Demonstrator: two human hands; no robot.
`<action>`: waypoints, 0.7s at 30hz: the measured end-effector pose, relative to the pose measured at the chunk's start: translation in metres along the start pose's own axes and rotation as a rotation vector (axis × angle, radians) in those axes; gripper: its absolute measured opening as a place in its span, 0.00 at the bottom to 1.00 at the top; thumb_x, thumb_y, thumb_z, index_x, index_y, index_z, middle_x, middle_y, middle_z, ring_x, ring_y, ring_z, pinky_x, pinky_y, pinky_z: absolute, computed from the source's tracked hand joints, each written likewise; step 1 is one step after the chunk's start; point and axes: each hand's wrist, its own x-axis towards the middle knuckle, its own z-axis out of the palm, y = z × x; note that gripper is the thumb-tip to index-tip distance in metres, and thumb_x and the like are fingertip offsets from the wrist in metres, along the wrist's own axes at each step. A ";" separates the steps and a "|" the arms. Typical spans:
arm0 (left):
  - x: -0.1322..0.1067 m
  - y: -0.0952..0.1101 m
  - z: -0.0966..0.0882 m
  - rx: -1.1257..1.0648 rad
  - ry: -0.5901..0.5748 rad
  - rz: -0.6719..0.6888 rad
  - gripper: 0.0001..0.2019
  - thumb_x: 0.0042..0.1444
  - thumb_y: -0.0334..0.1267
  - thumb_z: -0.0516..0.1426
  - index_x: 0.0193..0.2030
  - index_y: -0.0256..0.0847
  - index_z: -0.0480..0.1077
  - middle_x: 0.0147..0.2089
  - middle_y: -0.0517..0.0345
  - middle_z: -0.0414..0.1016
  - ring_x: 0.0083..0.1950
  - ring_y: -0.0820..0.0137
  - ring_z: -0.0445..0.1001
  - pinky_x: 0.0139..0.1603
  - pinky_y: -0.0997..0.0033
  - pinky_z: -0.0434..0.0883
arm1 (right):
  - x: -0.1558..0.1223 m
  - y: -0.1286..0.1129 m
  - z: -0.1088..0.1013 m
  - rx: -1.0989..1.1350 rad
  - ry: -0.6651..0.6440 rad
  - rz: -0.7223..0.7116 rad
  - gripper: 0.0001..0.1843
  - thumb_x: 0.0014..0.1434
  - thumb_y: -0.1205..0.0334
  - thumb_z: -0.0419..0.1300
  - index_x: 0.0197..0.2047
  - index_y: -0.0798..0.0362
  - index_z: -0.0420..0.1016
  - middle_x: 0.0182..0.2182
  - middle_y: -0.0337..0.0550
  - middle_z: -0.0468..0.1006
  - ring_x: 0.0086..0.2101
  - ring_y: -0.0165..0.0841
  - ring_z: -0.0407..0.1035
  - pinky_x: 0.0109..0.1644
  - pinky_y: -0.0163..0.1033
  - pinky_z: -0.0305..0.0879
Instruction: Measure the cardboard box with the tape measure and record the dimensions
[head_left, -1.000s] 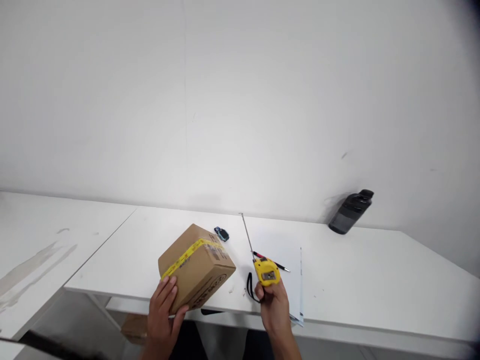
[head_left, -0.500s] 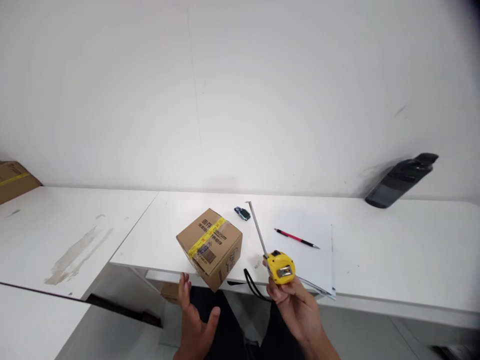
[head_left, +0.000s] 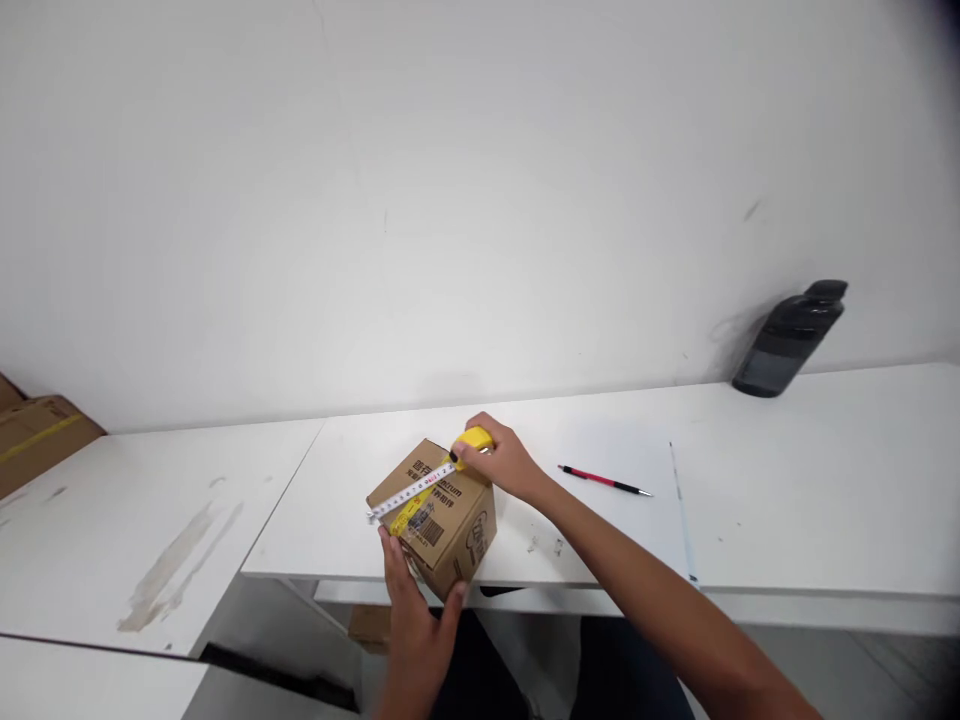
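A small cardboard box (head_left: 450,520) with yellow tape stands near the front edge of the white table (head_left: 750,520). My right hand (head_left: 504,462) is closed round a yellow tape measure (head_left: 472,440) at the box's far top edge. Its white blade (head_left: 409,492) lies stretched across the top of the box to the near-left corner. My left hand (head_left: 416,620) grips the box's near lower corner from below, fingers spread on its sides.
A red and black pen (head_left: 604,481) lies on a white sheet (head_left: 645,500) right of the box. A dark bottle (head_left: 787,338) leans against the wall at the far right. Another cardboard box (head_left: 37,432) sits far left on a second table (head_left: 112,530).
My right hand carried the tape measure from the table's front edge onto the box and laid the blade across its top. My left hand, open half a second ago, took hold of the box again.
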 end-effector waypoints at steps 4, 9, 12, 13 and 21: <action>0.005 -0.017 -0.009 -0.069 -0.091 -0.043 0.44 0.62 0.45 0.55 0.73 0.51 0.26 0.76 0.46 0.36 0.73 0.53 0.49 0.67 0.48 0.61 | 0.032 0.018 -0.005 -0.038 -0.171 0.035 0.13 0.53 0.50 0.60 0.33 0.50 0.66 0.25 0.33 0.68 0.27 0.29 0.61 0.30 0.34 0.59; 0.008 -0.032 -0.012 0.009 -0.072 0.086 0.40 0.64 0.44 0.52 0.74 0.49 0.29 0.76 0.49 0.37 0.74 0.55 0.45 0.69 0.46 0.57 | 0.037 0.018 -0.009 -0.124 -0.176 0.051 0.16 0.55 0.46 0.60 0.34 0.50 0.67 0.26 0.34 0.70 0.27 0.29 0.62 0.30 0.34 0.58; 0.013 -0.042 -0.006 0.046 -0.012 0.098 0.38 0.64 0.46 0.51 0.74 0.44 0.34 0.75 0.45 0.44 0.74 0.54 0.47 0.70 0.46 0.55 | 0.025 0.016 -0.011 -0.087 -0.095 0.033 0.17 0.55 0.44 0.61 0.38 0.50 0.69 0.30 0.35 0.73 0.30 0.31 0.65 0.33 0.36 0.62; 0.016 -0.047 -0.003 0.057 -0.001 0.074 0.36 0.64 0.47 0.50 0.74 0.42 0.38 0.73 0.42 0.49 0.73 0.53 0.50 0.69 0.46 0.57 | 0.018 0.019 -0.015 -0.063 -0.058 0.033 0.18 0.55 0.44 0.61 0.41 0.49 0.69 0.32 0.37 0.74 0.31 0.31 0.66 0.34 0.36 0.64; -0.006 -0.107 0.021 0.226 0.325 -0.003 0.37 0.62 0.52 0.47 0.72 0.33 0.45 0.68 0.35 0.57 0.69 0.43 0.56 0.65 0.36 0.59 | -0.082 0.096 -0.076 -0.302 0.481 -0.103 0.19 0.56 0.48 0.64 0.46 0.50 0.70 0.48 0.51 0.73 0.49 0.43 0.69 0.53 0.50 0.67</action>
